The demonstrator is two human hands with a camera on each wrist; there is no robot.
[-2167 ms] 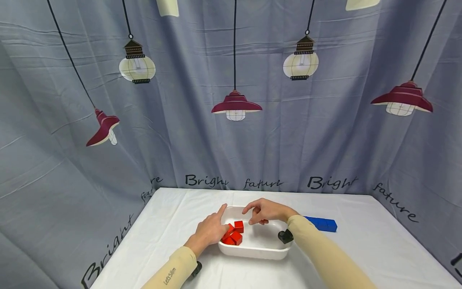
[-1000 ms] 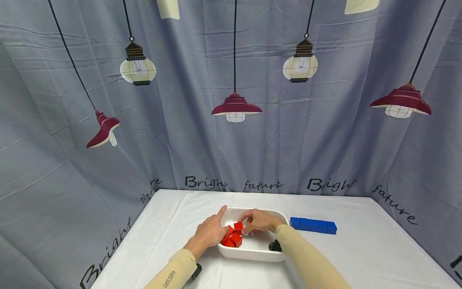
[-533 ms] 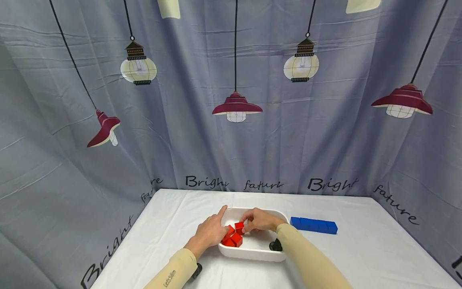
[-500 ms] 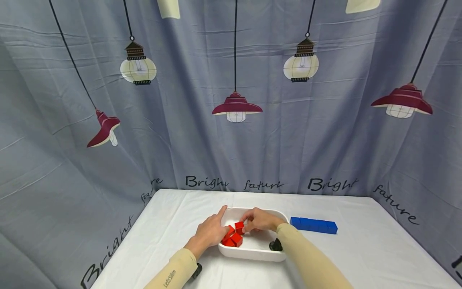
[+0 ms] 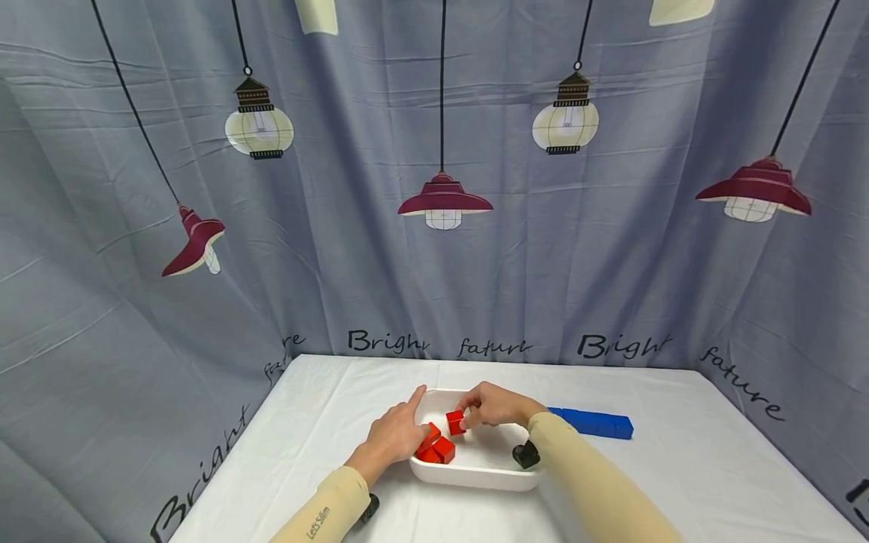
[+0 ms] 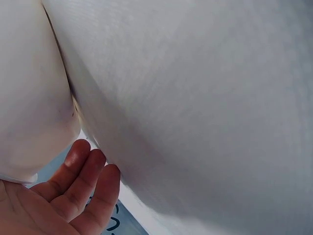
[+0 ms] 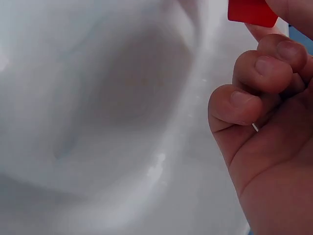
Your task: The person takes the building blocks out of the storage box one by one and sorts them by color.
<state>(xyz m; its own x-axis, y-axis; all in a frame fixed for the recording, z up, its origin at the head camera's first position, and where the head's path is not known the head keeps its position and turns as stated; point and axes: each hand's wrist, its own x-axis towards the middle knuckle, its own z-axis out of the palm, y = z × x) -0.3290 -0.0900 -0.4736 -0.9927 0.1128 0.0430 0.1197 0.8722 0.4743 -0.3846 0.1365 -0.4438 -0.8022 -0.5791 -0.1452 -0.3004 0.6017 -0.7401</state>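
A white rectangular tray (image 5: 475, 477) sits on the table before me. My left hand (image 5: 392, 436) grips its left side, thumb over the inside and index finger stretched along the rim. In the left wrist view, the other fingers (image 6: 98, 198) lie beside the tray's outer wall (image 6: 39, 98). With thumb and index finger, my right hand (image 5: 501, 406) pinches a red cube (image 5: 454, 423) above the tray's floor. The same cube (image 7: 252, 11) shows at the top of the right wrist view, the other fingers curled below. More red cubes (image 5: 443, 450) lie bunched beside my left thumb, partly hidden.
Blue blocks (image 5: 597, 424) stand in a straight row on the table, right of the tray, their left end hidden behind my right wrist. A black device (image 5: 526, 455) is worn under that wrist. A grey-blue curtain (image 5: 502, 286) hangs behind the white-covered table (image 5: 679, 483).
My right hand reached down to the red cubes and took hold of one. It has since lifted that cube up and slightly right, away from the others. The left hand stays put.
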